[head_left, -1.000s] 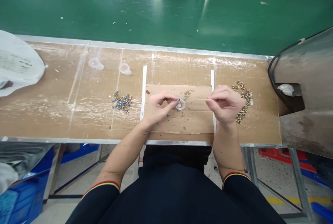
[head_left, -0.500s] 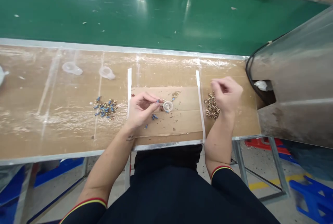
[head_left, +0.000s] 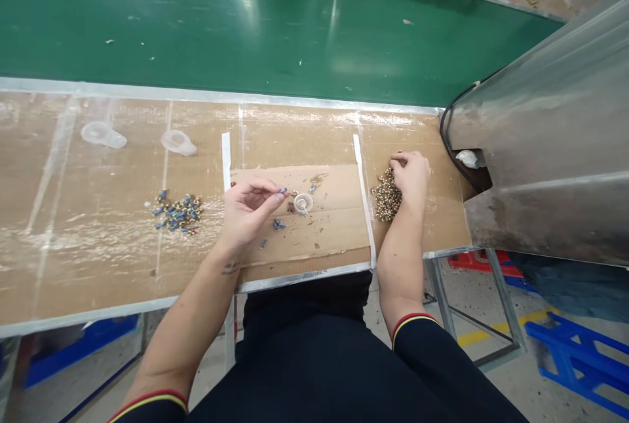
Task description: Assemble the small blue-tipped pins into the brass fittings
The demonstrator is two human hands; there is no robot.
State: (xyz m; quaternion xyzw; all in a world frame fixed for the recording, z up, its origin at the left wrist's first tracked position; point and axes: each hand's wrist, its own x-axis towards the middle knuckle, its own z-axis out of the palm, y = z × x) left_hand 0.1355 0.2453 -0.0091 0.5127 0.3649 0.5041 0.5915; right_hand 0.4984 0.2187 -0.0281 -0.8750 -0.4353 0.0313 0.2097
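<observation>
12 o'clock: glossy green surface (head_left: 196, 23) | 3: metal housing (head_left: 550, 141), black cable (head_left: 442, 129) along edge | 4: blue plastic piece (head_left: 563, 361), yellow floor line (head_left: 474, 339)

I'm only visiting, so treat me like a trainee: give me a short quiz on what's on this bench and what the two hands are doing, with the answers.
1. True or false: the right hand is at the pile of brass-coloured pieces.

2. What does the left hand pinch?
a) a black cable
b) a small blue piece
c) a red stool

3. Fill in: the small clear cup stands on a sheet of ____ between two white strips.

Key: 1 true; 2 b; 3 cardboard.
</observation>
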